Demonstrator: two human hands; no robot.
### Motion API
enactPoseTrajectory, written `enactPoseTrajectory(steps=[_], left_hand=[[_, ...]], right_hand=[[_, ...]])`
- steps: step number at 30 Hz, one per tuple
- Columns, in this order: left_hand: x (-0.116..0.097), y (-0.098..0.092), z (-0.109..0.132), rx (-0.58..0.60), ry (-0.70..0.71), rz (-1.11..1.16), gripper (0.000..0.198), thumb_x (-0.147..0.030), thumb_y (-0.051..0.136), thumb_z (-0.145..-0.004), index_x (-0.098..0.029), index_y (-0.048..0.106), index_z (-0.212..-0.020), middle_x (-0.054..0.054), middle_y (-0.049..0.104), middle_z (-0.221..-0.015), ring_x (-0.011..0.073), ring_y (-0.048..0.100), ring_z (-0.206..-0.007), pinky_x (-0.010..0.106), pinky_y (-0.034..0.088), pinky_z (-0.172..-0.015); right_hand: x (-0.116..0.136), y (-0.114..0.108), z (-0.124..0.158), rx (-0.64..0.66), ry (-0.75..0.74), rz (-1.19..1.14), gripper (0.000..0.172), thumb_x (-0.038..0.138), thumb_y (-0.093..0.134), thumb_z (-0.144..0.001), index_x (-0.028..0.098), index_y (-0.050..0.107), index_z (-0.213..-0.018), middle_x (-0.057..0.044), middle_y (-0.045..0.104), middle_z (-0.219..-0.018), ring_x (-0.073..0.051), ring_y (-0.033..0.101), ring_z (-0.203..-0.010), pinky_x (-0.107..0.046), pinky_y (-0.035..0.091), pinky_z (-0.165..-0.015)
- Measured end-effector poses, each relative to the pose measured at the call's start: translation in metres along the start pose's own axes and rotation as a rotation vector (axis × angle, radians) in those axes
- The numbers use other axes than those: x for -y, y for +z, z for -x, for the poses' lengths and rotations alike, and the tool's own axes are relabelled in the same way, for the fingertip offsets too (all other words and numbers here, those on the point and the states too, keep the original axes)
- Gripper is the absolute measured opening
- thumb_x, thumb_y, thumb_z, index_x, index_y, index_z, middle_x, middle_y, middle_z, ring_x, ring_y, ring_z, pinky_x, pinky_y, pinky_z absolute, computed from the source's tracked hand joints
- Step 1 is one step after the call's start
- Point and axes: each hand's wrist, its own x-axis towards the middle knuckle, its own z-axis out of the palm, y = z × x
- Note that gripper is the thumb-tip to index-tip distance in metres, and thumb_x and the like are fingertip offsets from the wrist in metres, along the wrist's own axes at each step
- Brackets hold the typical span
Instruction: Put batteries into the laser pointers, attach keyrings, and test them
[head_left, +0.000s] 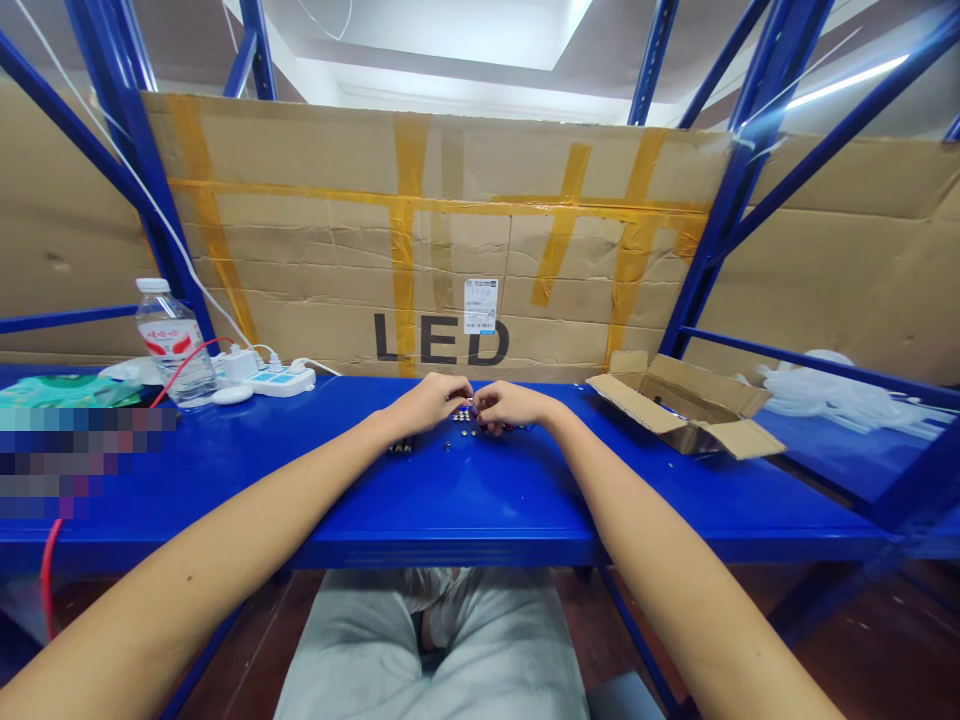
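Nearest: grey-trousered legs (435,640) below edge of blue metal surface (495,500). Small silvery metal pieces (464,433) on surface, 6 o'clock from hands, just beside. Right hand (511,405): fingers pinching small dark purplish piece (473,411), between hands, 12 o'clock from person. Left hand (435,402): fingers drawn close at same piece; cannot tell if gripping. Open brown cardboard box (637,408), 3 o'clock from hands. Clear white-capped plastic bottle (176,345), 10 o'clock. Behind, 12 o'clock: brown cardboard sheet (330,260), lettered LED.
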Motion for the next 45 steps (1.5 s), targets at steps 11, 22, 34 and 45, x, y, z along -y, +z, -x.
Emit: enactPoseTrajectory(steps=[11,22,34,45], left_hand=[[0.0,-0.001,0.002,-0.041,-0.017,0.001,0.016,-0.021,0.056,-0.089,-0.017,0.067,-0.099,0.005,0.073,-0.09,0.0162,0.065,-0.08,0.027,0.046,-0.073],[-0.003,0.011,0.004,0.362,-0.02,-0.183,0.016,-0.02,0.061,-0.082,-0.022,0.075,-0.089,0.005,0.074,-0.088,0.0194,0.066,-0.082,0.026,0.042,-0.072],[-0.009,-0.004,0.0,-0.081,0.021,0.003,0.013,-0.019,0.057,-0.089,-0.016,0.069,-0.094,0.005,0.073,-0.09,0.0156,0.065,-0.084,0.026,0.047,-0.077],[-0.01,0.005,0.002,-0.018,-0.039,-0.057,0.015,-0.02,0.056,-0.087,-0.016,0.068,-0.096,0.007,0.072,-0.092,0.0177,0.064,-0.082,0.028,0.046,-0.074]], right_hand=[[-0.005,-0.007,-0.002,-0.129,-0.056,-0.049,0.014,0.008,0.056,-0.067,0.016,0.059,-0.077,0.002,0.063,-0.063,-0.012,0.061,-0.055,-0.021,0.047,-0.053],[-0.017,-0.012,-0.005,-0.099,-0.034,0.185,0.025,0.006,0.056,-0.061,0.018,0.065,-0.081,0.003,0.063,-0.066,-0.011,0.06,-0.056,-0.02,0.045,-0.053],[-0.003,-0.005,0.0,-0.027,-0.044,-0.031,0.012,0.01,0.059,-0.067,0.016,0.062,-0.078,-0.002,0.071,-0.073,-0.014,0.066,-0.062,-0.022,0.05,-0.056],[-0.009,-0.011,-0.001,-0.096,-0.037,0.018,0.016,0.007,0.059,-0.065,0.017,0.063,-0.078,0.003,0.064,-0.064,-0.012,0.061,-0.056,-0.02,0.048,-0.054]])
